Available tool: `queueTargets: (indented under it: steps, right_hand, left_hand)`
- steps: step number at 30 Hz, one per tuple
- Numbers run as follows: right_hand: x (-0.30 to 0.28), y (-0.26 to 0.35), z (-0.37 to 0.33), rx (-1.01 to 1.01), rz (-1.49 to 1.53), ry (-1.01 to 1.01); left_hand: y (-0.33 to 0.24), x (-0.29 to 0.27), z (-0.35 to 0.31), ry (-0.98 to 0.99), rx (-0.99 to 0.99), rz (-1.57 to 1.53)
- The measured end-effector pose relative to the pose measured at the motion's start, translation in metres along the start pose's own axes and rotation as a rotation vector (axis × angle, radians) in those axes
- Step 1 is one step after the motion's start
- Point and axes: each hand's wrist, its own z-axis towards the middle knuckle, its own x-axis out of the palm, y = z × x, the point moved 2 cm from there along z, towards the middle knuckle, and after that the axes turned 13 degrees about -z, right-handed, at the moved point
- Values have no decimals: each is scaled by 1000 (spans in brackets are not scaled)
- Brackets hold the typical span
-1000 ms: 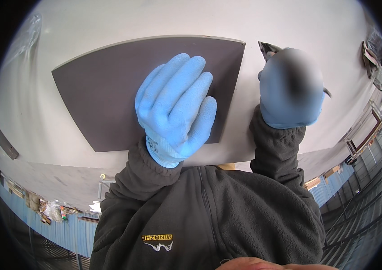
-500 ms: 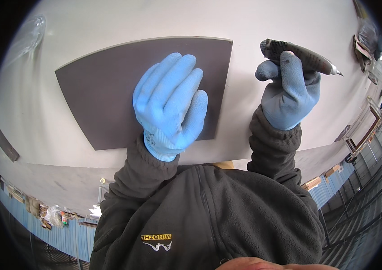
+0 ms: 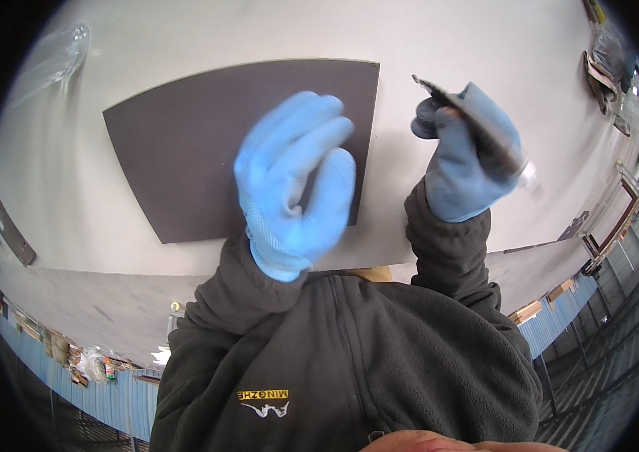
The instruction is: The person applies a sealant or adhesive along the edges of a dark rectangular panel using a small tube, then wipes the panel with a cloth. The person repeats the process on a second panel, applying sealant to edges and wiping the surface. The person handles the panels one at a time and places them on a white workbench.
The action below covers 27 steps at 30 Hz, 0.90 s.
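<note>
On the table lies a flat dark grey-brown panel (image 3: 172,154) with a curved far edge and slanted sides. My left hand (image 3: 293,184), in a blue glove, hovers over the panel's right part. It is open and empty, fingers slightly bent and the thumb apart. Right of the panel, my right hand (image 3: 459,169), also gloved in blue, is closed around a dark squeeze tube (image 3: 483,129). The tube slants, its flat end up and left. Its pale nozzle end points down and right, smeared by motion.
A pale table (image 3: 440,38) spreads under everything. Clear plastic (image 3: 63,56) lies at the far left, a dark strip (image 3: 10,226) at the left edge. Dark cloth and plastic items (image 3: 609,64) lie at the far right edge.
The tube has turned in my right hand, its nozzle end swinging downward and its flat end rising. The right hand moved slightly left. My left hand shifted a little right, its fingers more bent.
</note>
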Motion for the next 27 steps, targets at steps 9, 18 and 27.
queueTargets:
  steps: [9,18,27]
  right_hand:
    - [34,12,-13,-585,-402,182]
    - [27,4,-7,-574,-209,306]
    - [48,11,-31,-243,-120,177]
  left_hand:
    - [-37,-17,-19,-278,-774,-646]
    - [-33,-5,-18,-330,-1103,-1126]
    - [-34,4,-20,-494,-1013,-1295]
